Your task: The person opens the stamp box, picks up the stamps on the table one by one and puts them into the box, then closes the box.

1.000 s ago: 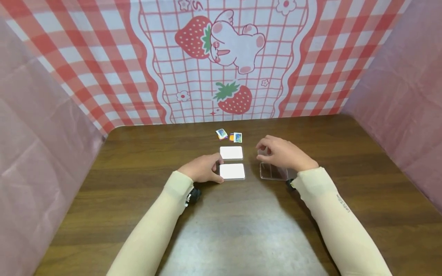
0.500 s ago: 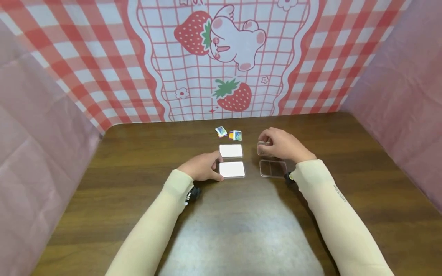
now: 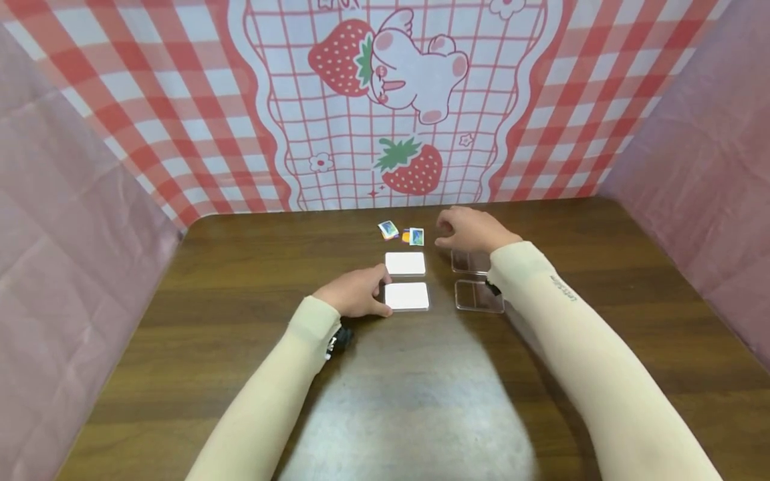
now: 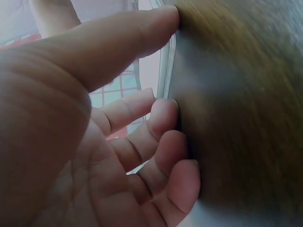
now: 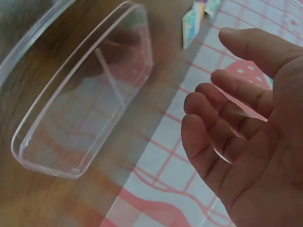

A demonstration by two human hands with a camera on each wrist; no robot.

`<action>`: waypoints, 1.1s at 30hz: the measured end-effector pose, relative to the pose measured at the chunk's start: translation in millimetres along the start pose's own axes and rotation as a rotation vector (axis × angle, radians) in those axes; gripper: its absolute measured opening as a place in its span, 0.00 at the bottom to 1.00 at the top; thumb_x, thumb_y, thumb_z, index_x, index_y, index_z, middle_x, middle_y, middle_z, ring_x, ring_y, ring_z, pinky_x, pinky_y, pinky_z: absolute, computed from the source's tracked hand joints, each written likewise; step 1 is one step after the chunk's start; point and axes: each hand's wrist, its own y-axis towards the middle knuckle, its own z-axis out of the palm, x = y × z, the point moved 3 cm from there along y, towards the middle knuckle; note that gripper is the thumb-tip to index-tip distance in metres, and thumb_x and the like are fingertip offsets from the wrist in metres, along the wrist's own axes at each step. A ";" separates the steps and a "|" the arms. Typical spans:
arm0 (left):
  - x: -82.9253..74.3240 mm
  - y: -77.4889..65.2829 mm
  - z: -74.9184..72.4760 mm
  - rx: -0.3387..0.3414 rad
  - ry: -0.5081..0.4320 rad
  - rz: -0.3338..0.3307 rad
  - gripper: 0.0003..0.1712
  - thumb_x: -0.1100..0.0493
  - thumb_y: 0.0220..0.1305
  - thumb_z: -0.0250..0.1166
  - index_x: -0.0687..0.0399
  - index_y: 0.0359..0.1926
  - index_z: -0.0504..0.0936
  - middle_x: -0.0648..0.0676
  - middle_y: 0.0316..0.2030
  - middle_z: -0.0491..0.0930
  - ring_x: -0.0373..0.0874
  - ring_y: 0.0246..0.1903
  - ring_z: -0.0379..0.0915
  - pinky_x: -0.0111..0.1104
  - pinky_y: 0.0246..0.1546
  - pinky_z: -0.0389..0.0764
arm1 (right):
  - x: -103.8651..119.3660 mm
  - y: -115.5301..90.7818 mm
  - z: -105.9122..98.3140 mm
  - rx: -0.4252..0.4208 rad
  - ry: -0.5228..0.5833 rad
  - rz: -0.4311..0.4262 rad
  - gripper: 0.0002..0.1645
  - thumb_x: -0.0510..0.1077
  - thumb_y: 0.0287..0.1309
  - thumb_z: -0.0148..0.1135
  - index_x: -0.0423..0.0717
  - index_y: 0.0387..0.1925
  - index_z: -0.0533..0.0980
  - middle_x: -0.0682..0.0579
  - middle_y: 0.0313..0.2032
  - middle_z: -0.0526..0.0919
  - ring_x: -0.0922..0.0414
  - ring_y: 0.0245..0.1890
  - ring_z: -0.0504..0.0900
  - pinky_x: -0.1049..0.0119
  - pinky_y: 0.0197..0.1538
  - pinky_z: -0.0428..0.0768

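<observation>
My left hand [image 3: 351, 292] grips the left end of the nearer white-filled clear box [image 3: 407, 296]. Its thumb is at the near corner and its fingers are at the far side; in the left wrist view the fingertips touch the box's edge and the tabletop. A matching white-filled box [image 3: 406, 264] lies just behind. Over the far clear empty case [image 3: 469, 262] hovers my right hand [image 3: 475, 230], fingers loosely bent and holding nothing. To its left are two small piles of picture cards, one tilted [image 3: 388, 230] and one straighter [image 3: 415, 236].
A second transparent case [image 3: 475, 297], with a divider line, lies nearer on the right, partly behind the right wrist. The brown wooden table [image 3: 240, 267] ends at a red checked strawberry cloth [image 3: 198, 120]. Pink cloth [image 3: 60, 234] hangs at both sides.
My right hand has moved away from me, off the far clear case and toward the small picture cards. The left hand stays at the nearer white box.
</observation>
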 end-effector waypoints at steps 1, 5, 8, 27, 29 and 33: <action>0.0 0.0 0.1 0.003 0.004 -0.001 0.30 0.46 0.63 0.75 0.52 0.58 0.74 0.52 0.42 0.79 0.46 0.42 0.76 0.43 0.52 0.76 | 0.4 2.5 1.1 0.010 -0.018 0.002 0.25 0.53 0.66 0.69 0.43 0.57 0.78 0.48 0.49 0.81 0.49 0.50 0.79 0.47 0.56 0.77; -0.8 -0.4 -0.4 0.011 0.011 -0.006 0.29 0.46 0.64 0.74 0.53 0.58 0.73 0.53 0.43 0.80 0.46 0.43 0.77 0.43 0.52 0.77 | -0.8 10.3 4.7 0.036 -0.044 -0.002 0.27 0.55 0.67 0.68 0.43 0.59 0.78 0.46 0.50 0.81 0.49 0.50 0.79 0.46 0.56 0.77; -1.2 -0.4 -0.4 0.009 0.009 -0.008 0.30 0.46 0.64 0.74 0.52 0.59 0.73 0.53 0.44 0.80 0.46 0.44 0.77 0.43 0.53 0.76 | -2.4 15.2 6.6 0.042 -0.031 0.005 0.28 0.55 0.66 0.68 0.43 0.60 0.78 0.45 0.51 0.81 0.48 0.51 0.79 0.46 0.57 0.77; 3.2 0.0 -0.7 0.009 -0.001 -0.001 0.31 0.45 0.64 0.75 0.51 0.60 0.73 0.53 0.44 0.79 0.46 0.44 0.77 0.42 0.53 0.76 | 3.5 42.9 30.3 0.079 0.038 0.049 0.39 0.57 0.66 0.69 0.43 0.71 0.70 0.39 0.65 0.74 0.42 0.63 0.75 0.41 0.65 0.72; 3.2 -0.3 -0.8 0.007 -0.004 0.000 0.31 0.45 0.63 0.75 0.51 0.59 0.73 0.52 0.43 0.79 0.46 0.44 0.76 0.42 0.52 0.76 | 4.4 43.6 29.8 0.084 0.035 0.044 0.39 0.57 0.66 0.69 0.43 0.71 0.70 0.39 0.65 0.74 0.41 0.64 0.75 0.40 0.66 0.71; 3.4 -0.7 -0.6 0.004 -0.006 0.002 0.30 0.46 0.63 0.75 0.51 0.59 0.73 0.52 0.43 0.79 0.46 0.43 0.76 0.42 0.52 0.76 | 5.6 46.0 29.3 0.095 0.024 0.034 0.38 0.56 0.66 0.69 0.42 0.70 0.71 0.39 0.65 0.74 0.41 0.64 0.74 0.40 0.66 0.71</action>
